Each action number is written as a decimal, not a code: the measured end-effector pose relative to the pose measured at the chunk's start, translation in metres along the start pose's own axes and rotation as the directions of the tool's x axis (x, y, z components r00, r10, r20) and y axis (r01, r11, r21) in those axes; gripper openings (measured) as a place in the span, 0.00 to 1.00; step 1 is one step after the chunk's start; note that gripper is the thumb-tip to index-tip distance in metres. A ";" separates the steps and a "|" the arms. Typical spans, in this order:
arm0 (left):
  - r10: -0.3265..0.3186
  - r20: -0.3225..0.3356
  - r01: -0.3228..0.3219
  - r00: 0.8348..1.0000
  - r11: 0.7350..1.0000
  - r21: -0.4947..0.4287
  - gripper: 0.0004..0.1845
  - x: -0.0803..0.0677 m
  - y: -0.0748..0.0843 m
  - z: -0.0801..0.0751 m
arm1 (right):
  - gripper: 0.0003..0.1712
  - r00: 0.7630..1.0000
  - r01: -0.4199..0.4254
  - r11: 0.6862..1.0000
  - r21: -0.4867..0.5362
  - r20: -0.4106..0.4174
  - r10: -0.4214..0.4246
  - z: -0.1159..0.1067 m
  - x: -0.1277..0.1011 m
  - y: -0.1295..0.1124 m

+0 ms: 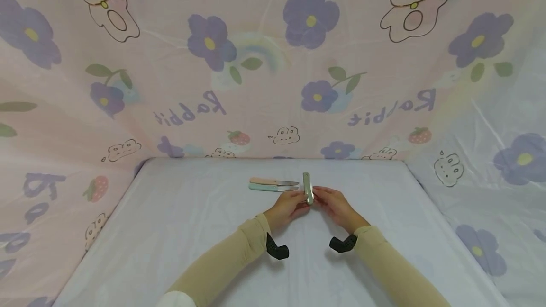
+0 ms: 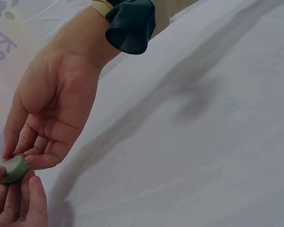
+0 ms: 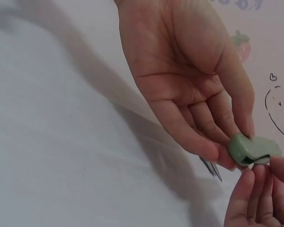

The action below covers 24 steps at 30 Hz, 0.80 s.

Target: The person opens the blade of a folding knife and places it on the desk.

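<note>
My left hand point(image 1: 288, 206) and my right hand point(image 1: 337, 205) meet over the middle of the white-covered surface point(image 1: 170, 231), each pinching the near end of a pale green folding knife point(image 1: 307, 187) between thumb and fingertips; the knife points away from me, its far end rising just beyond my fingers. In the left wrist view my left hand point(image 2: 52, 109) shows its palm, fingertips closed on the rounded green end point(image 2: 13, 169). In the right wrist view my right hand point(image 3: 189, 80) grasps the same green end point(image 3: 253, 149), the slot in the handle facing the camera, with my left fingertips point(image 3: 255, 198) touching it from below. Just beyond my left hand, two small knives lie side by side on the surface: one with a peach handle point(image 1: 264, 181), one with a mint handle point(image 1: 262, 187), their blades pointing toward the folding knife. A pink flower-and-rabbit printed sheet point(image 1: 273, 60) stands behind the surface.
</note>
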<state>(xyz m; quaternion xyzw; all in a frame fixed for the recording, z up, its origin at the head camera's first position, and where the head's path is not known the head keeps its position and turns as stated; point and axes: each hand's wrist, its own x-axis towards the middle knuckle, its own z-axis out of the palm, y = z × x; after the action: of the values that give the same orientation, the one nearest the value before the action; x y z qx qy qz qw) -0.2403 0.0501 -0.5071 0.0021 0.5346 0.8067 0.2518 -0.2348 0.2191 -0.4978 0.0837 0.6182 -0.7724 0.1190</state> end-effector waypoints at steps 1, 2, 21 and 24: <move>0.001 0.001 -0.001 1.000 1.000 0.002 0.16 -0.003 0.000 -0.002 | 0.24 1.000 -0.001 1.000 -0.001 0.016 0.001 0.001 -0.001 0.001; 0.002 0.002 -0.002 1.000 1.000 0.003 0.16 -0.005 0.000 -0.003 | 0.23 1.000 -0.003 1.000 0.004 0.025 0.003 0.002 -0.003 0.001; -0.063 0.031 0.061 0.998 0.997 0.054 0.18 -0.051 0.002 -0.029 | 0.15 0.984 -0.075 0.997 -0.010 0.163 0.076 0.030 -0.030 0.019; -0.057 0.016 0.057 0.998 0.997 0.045 0.18 -0.054 0.001 -0.031 | 0.15 0.982 -0.084 0.996 -0.010 0.167 0.084 0.033 -0.031 0.022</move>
<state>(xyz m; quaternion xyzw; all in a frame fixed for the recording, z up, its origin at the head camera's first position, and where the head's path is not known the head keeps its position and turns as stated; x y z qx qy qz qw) -0.2018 0.0006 -0.5048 -0.0007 0.5503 0.7869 0.2791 -0.1984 0.1845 -0.5026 0.0446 0.6031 -0.7701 0.2030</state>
